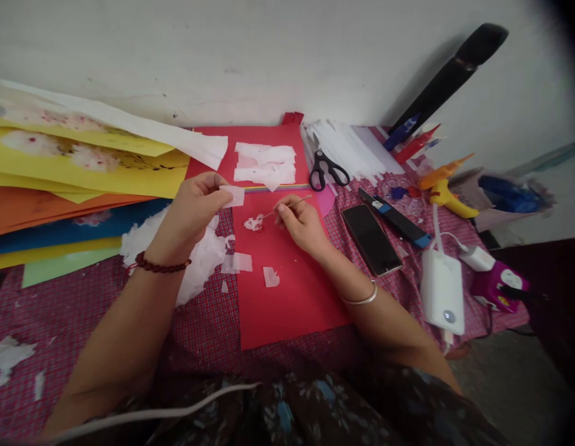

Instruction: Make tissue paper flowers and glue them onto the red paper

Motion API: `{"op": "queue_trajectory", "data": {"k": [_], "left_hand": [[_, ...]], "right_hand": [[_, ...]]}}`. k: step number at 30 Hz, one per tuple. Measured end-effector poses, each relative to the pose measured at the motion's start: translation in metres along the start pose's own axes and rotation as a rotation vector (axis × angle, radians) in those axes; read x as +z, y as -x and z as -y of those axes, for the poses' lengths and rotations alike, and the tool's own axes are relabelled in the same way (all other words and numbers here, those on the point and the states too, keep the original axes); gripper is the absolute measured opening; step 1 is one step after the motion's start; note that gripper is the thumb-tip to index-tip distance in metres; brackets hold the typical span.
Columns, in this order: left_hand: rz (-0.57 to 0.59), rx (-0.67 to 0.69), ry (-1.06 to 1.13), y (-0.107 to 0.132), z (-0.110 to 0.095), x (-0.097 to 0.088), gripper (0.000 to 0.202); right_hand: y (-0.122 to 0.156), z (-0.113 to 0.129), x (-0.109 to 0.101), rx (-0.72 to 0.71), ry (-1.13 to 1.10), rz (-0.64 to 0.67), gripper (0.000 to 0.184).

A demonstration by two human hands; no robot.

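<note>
A small white square of thin paper (pixel 235 196) is pinched between the thumb and fingers of my left hand (pixel 199 201). My right hand (pixel 302 224) is closed on a thin stick (pixel 294 202), whose lower end reaches toward a crumpled white paper tuft (pixel 253 223). That tuft lies on a red sheet of paper (pixel 297 303). Whether the stick touches it, I cannot tell. Lower on the red sheet is a torn paper scrap (pixel 271 277). Beside my left wrist, a heap of white tissue pieces (pixel 199 272) spreads over the checked cloth.
Stacked coloured sheets (pixel 143 170) fill the left side. Farther back lie a white paper pile (pixel 264 162), black scissors (pixel 325 168) and white strips (pixel 357 145). To the right are a phone (pixel 372 238), a cutter knife (pixel 396 217), a yellow glue gun (pixel 450 198) and a white power bank (pixel 442 288).
</note>
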State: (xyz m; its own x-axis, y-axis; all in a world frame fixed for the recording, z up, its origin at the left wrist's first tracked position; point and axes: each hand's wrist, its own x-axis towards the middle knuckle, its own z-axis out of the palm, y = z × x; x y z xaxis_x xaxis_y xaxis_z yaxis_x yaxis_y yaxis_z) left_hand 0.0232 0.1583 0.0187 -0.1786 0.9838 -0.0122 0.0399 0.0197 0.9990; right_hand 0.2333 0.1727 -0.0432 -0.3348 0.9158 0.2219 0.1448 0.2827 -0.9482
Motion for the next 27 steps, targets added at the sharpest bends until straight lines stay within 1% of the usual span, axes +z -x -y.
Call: {"op": "queue_trajectory", "data": {"k": [4,7,9,13,15,17,21,25,27], "left_hand": [[0.004,-0.017,-0.033,-0.001,0.003,0.002,0.011],[0.027,-0.012,-0.085,-0.001,0.004,0.002,0.011],[0.079,-0.001,-0.173,0.0,0.005,0.001,0.01],[0.239,-0.037,-0.392,0.001,0.007,-0.002,0.007],[0.262,-0.049,-0.426,0.001,0.009,-0.004,0.005],[0.277,-0.026,-0.431,0.0,0.01,-0.006,0.005],[0.374,-0.013,-0.418,-0.001,0.008,-0.01,0.009],[0.434,-0.128,-0.284,0.0,0.006,-0.009,0.009],[0.438,-0.192,-0.203,0.0,0.008,-0.007,0.008]], "right_hand": [[-0.003,-0.001,0.002,-0.025,-0.045,0.099,0.039],[-0.004,0.001,0.0,-0.011,-0.081,0.135,0.044],[-0.004,0.003,-0.002,0.015,-0.107,0.102,0.045],[-0.004,0.007,-0.005,0.05,-0.158,-0.06,0.044],[-0.004,0.008,-0.006,0.056,-0.159,-0.122,0.043],[-0.004,0.009,-0.006,0.063,-0.151,-0.142,0.043],[-0.003,0.008,-0.004,0.075,-0.116,-0.101,0.042],[-0.003,0.005,0.001,0.079,-0.11,-0.055,0.044],[-0.003,0.002,0.003,0.075,-0.108,-0.026,0.046]]}}
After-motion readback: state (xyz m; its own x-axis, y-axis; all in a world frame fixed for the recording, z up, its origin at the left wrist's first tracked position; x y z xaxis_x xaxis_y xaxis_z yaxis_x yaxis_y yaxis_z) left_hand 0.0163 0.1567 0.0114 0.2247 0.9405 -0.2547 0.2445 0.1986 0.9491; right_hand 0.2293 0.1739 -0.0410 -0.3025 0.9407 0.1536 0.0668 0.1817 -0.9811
